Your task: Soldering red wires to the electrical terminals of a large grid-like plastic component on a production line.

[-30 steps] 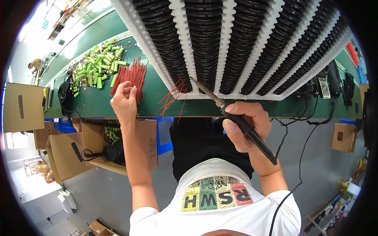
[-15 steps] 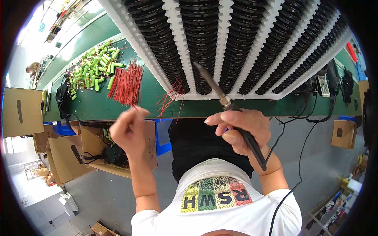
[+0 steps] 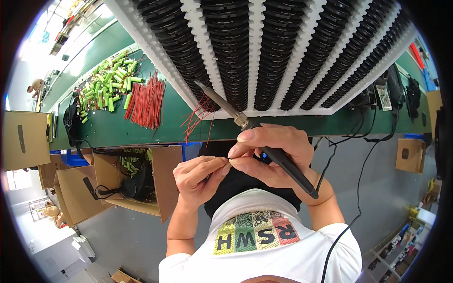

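Observation:
My right hand (image 3: 283, 148) is closed round the black handle of a soldering iron (image 3: 243, 122), whose metal tip points up and to the left, in front of the white foam tray (image 3: 278, 113). Thumb and finger of my left hand (image 3: 198, 177) are pinched together and meet the right fingertips at the bench's near edge. Whatever sits between those fingertips is too small to make out. Behind the iron's shaft, a few loose red wires (image 3: 192, 123) lie by the tray's lower left corner. Rows of black ring-like parts (image 3: 226, 56) fill the tray.
On the green bench (image 3: 101, 129), a bundle of red wires (image 3: 145, 104) lies beside a heap of green cylindrical cells (image 3: 107, 85). An open cardboard box (image 3: 166, 184) stands below, left of my left arm. The iron's black cord (image 3: 349, 226) hangs past my right arm.
My left hand has come from near the red wire bundle down and right to meet my right fingertips. The soldering iron has shifted left, its tip still pointing up.

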`<state>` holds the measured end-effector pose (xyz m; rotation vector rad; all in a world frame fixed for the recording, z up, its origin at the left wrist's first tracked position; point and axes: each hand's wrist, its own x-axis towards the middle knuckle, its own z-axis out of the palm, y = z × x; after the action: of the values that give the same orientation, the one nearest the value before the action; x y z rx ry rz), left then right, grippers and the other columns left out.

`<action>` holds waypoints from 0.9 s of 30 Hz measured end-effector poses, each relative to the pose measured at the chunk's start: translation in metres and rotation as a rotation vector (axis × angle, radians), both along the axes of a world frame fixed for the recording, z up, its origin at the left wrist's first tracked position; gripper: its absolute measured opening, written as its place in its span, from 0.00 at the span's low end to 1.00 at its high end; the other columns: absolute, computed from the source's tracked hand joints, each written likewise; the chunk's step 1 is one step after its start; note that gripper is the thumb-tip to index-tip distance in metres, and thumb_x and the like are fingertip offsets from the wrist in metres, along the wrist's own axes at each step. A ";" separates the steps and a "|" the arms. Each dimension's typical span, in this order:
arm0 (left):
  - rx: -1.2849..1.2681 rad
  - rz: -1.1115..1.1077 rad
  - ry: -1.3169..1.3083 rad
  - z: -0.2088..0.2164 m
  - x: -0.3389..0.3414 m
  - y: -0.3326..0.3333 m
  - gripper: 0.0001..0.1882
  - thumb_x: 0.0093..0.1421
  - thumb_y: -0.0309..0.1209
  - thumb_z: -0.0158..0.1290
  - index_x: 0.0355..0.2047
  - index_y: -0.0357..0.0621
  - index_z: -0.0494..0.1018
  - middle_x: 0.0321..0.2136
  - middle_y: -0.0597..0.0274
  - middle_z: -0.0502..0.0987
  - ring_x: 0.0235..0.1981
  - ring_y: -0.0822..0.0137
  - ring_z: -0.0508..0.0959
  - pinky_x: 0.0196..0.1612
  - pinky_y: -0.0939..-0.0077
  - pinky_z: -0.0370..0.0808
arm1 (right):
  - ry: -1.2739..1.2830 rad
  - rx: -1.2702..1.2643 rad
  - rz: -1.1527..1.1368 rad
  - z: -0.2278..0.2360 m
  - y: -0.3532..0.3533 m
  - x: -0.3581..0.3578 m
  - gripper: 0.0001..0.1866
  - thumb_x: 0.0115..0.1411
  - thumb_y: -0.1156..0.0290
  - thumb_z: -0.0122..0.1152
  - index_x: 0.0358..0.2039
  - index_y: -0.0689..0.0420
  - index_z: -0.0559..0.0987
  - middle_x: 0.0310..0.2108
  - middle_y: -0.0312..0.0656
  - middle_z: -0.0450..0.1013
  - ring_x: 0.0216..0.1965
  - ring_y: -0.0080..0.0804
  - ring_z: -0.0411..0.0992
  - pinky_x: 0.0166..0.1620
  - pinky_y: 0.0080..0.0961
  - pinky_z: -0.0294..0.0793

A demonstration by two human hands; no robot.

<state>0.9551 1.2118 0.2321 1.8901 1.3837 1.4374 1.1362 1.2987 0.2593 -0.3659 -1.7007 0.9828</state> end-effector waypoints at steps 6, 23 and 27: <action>0.027 -0.011 -0.210 0.009 0.012 0.004 0.08 0.48 0.18 0.65 0.29 0.32 0.80 0.24 0.56 0.83 0.17 0.73 0.71 0.20 0.85 0.67 | 0.027 0.046 0.055 -0.003 0.001 -0.002 0.23 0.50 0.78 0.75 0.48 0.59 0.78 0.32 0.45 0.82 0.23 0.25 0.75 0.27 0.15 0.75; -0.023 0.399 -0.264 0.019 0.004 0.050 0.03 0.58 0.21 0.58 0.28 0.38 0.78 0.16 0.68 0.77 0.15 0.79 0.67 0.20 0.88 0.61 | -0.097 0.025 -0.154 0.004 0.007 0.007 0.18 0.55 0.79 0.67 0.47 0.59 0.79 0.27 0.41 0.80 0.20 0.24 0.72 0.25 0.15 0.73; -0.034 0.350 -0.209 0.015 -0.013 0.076 0.02 0.58 0.21 0.59 0.28 0.35 0.79 0.17 0.67 0.78 0.16 0.78 0.68 0.22 0.89 0.63 | -0.328 0.159 -0.238 0.014 0.011 0.018 0.19 0.52 0.82 0.66 0.46 0.58 0.81 0.28 0.37 0.80 0.19 0.21 0.70 0.25 0.14 0.71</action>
<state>0.9421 1.2880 0.2467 1.4763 1.6788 1.7038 1.1538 1.3099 0.2729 -0.6356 -1.9615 0.6327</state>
